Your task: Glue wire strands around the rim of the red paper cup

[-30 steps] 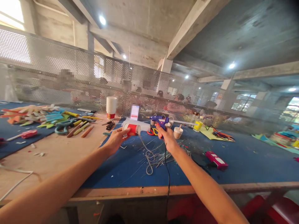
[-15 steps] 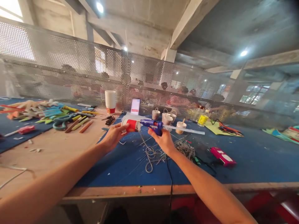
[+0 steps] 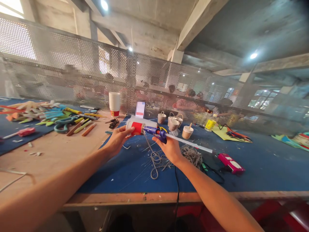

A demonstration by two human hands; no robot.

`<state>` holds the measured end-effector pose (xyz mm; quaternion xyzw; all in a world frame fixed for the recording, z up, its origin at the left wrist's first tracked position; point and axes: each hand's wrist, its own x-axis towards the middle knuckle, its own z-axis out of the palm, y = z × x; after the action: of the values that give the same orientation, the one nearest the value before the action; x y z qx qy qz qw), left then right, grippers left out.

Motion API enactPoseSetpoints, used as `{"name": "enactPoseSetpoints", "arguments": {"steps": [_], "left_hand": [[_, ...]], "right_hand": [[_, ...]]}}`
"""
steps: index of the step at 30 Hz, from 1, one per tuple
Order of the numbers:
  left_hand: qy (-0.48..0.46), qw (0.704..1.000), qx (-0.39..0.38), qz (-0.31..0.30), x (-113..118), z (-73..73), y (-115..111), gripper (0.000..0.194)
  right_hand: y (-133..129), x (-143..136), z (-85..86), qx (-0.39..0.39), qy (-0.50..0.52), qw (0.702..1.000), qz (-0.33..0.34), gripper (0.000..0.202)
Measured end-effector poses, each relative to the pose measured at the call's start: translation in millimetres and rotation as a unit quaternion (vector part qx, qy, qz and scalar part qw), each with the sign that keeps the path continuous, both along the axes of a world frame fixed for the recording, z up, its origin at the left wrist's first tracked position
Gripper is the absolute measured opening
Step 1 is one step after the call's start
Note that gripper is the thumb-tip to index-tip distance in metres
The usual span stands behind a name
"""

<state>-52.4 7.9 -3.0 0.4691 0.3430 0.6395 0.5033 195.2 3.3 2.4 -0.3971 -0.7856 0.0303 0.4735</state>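
Note:
My left hand [image 3: 120, 138] is closed around a red and white paper cup [image 3: 137, 128], tipped on its side above the table. A grey cord [image 3: 151, 146] hangs down beside the cup toward the blue mat. In my right hand [image 3: 170, 146] is a blue hot glue gun [image 3: 152, 130], its nozzle at the right end of the cup; whether it touches I cannot tell. A long pale glue stick [image 3: 190, 143] sticks out of the gun's back, and a black cable [image 3: 177, 183] runs down below my wrist.
Tangled grey cord [image 3: 191, 154] lies right of my right hand. Behind stand small cord-wrapped buckets [image 3: 173, 123], a cup with a stick [image 3: 187, 132] and a stack of paper cups [image 3: 114, 104]. Scissors [image 3: 62, 125] and knives lie left, a magenta box [image 3: 231, 163] right.
The glue gun has tilted, its back end and glue stick dropping while the nozzle stays by the cup. My left hand still holds the cup, nearly in place.

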Motion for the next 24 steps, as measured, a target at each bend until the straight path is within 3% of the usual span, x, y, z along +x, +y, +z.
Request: {"name": "enactPoseSetpoints", "arguments": {"steps": [24], "left_hand": [[0.015, 1.000, -0.002, -0.003, 1.1, 3.8, -4.2, 0.023]], "right_hand": [[0.5, 1.1, -1.9, 0.045, -0.086, 0.992, -0.080, 0.038]]}}
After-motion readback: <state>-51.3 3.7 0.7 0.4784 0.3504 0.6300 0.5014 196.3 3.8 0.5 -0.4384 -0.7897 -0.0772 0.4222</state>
